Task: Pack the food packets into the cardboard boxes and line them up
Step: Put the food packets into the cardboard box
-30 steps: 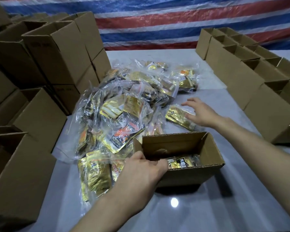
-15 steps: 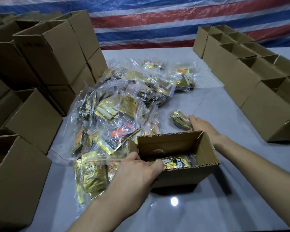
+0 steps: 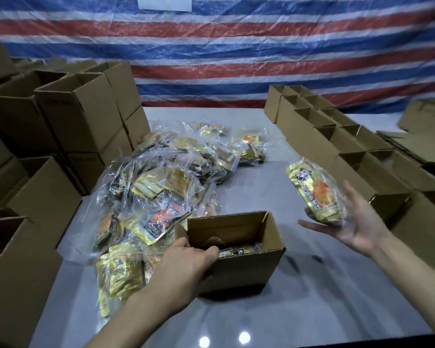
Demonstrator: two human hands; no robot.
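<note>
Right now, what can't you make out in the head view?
- Open box: its near wall and the left hand hide most of the inside; only a strip of one packet shows, so the count is unknown.
- Packet in the right hand: print is motion-blurred, unreadable.
- Packet pile: clear bags glare and overlap, no count possible.
- Right-side boxes: walls hide their contents; the far-right ones are blurred.

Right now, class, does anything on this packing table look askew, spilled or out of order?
Yes: the food packets lie in a loose, overlapping heap left of the open box, not stacked. The right hand holds one packet up beside that box. The boxes on the right stand in neat rows.
</note>
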